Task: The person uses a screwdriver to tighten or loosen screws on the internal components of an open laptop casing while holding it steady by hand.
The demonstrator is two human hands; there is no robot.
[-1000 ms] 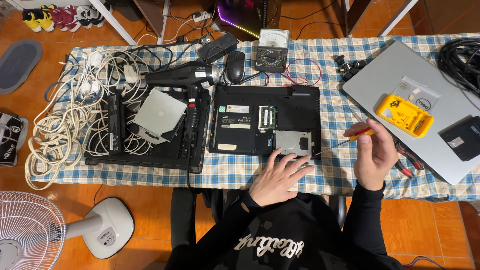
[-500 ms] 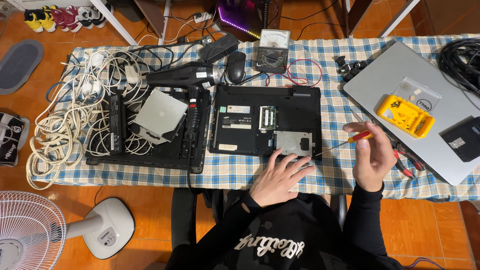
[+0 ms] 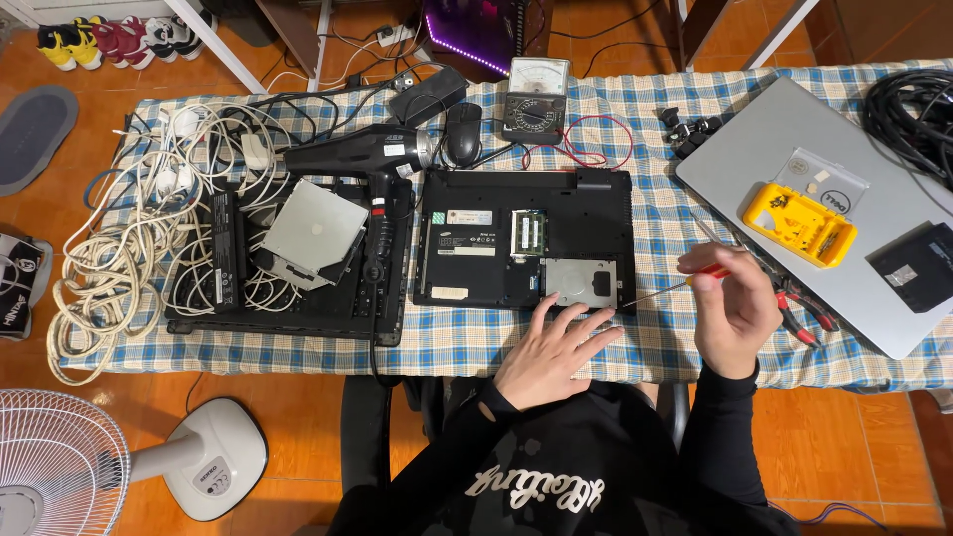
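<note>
Your right hand [image 3: 735, 303] has lowered the red-handled screwdriver [image 3: 667, 288], fingers pinching it, tip at the upturned black laptop's [image 3: 526, 238] near-right corner; left hand [image 3: 552, 347], fingers spread, steadies that laptop on the table [image 3: 655, 337].

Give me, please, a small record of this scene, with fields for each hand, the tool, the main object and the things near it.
left hand: flat on the near edge of the black upturned laptop, fingers spread
right hand: holds the red-handled screwdriver
tool tip: points at the laptop's near right corner, beside the silver metal drive cover
surface: blue checked tablecloth
left of laptop: black hair dryer, tangled white cables
right of laptop: closed silver laptop bearing a yellow plastic case
behind laptop: analog multimeter
</note>
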